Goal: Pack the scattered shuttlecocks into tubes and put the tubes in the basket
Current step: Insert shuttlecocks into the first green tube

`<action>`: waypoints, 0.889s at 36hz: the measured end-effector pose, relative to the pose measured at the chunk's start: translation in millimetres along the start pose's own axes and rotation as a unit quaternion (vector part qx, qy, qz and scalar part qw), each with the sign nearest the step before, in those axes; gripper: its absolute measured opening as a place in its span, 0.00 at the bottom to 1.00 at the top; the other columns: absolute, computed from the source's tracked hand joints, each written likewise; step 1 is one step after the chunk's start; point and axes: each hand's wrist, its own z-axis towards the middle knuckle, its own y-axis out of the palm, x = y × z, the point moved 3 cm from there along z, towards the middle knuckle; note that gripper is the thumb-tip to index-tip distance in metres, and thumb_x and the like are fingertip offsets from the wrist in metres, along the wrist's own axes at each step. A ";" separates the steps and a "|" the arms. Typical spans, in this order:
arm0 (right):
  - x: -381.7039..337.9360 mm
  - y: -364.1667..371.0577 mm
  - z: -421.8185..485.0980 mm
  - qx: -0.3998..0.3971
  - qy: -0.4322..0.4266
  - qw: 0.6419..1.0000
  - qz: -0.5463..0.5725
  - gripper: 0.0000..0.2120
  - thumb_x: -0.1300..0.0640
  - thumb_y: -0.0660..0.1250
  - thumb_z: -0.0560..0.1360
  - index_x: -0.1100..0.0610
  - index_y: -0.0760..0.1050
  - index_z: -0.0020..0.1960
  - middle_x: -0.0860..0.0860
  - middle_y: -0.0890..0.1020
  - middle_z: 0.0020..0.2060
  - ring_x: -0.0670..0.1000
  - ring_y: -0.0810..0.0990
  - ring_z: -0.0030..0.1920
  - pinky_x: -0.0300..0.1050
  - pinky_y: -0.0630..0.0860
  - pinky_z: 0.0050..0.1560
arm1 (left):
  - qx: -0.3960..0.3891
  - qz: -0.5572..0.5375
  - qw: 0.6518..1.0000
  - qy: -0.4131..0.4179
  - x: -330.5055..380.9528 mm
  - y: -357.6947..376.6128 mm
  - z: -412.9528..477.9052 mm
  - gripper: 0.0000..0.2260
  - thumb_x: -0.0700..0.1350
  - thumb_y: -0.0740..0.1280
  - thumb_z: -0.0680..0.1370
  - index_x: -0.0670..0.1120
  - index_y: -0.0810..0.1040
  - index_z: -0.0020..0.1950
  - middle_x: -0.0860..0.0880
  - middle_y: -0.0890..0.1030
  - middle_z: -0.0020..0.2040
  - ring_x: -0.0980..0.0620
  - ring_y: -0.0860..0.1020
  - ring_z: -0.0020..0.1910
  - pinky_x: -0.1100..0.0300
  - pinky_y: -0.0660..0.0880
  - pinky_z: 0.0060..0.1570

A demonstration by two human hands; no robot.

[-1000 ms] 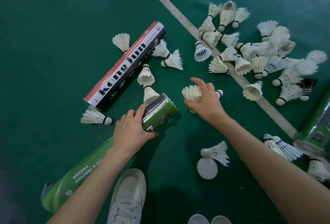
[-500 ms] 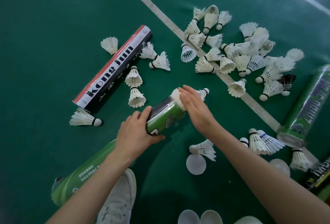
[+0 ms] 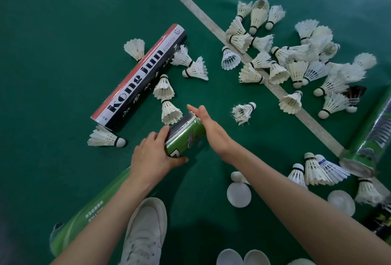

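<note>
My left hand (image 3: 156, 159) grips a green shuttlecock tube (image 3: 186, 137) close to its open end. The tube lies slanted from the lower left up to the middle of the view. My right hand (image 3: 209, 129) lies across the tube's mouth with straight fingers and holds nothing I can see. The inside of the tube is hidden. A frayed shuttlecock (image 3: 243, 112) lies just right of that hand. A big heap of white shuttlecocks (image 3: 296, 61) covers the court at the upper right. Several more shuttlecocks (image 3: 167, 104) lie beside a black and red Kong Jun tube (image 3: 139, 76).
A second green tube (image 3: 372, 144) lies at the right edge, with three shuttlecocks (image 3: 315, 169) near it. White tube caps (image 3: 239, 194) sit on the green floor below my right arm. A white court line (image 3: 211, 25) runs diagonally. My white shoe (image 3: 146, 233) is at the bottom.
My right hand brought a shuttlecock from the floor to the tube's mouth; the shuttlecock is now out of sight and the hand lies flat over the opening. My left hand kept its grip.
</note>
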 end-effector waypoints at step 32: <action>16.2 21.7 95.1 0.169 0.154 0.961 -0.158 0.27 0.50 0.71 0.68 0.59 0.63 0.60 0.55 0.72 0.56 0.54 0.74 0.51 0.45 0.70 0.40 | -0.012 0.000 0.994 -0.112 -70.7 -19.7 21.5 0.43 0.65 0.73 0.65 0.52 0.59 0.73 0.47 0.74 0.57 0.44 0.73 0.56 0.50 0.72 0.54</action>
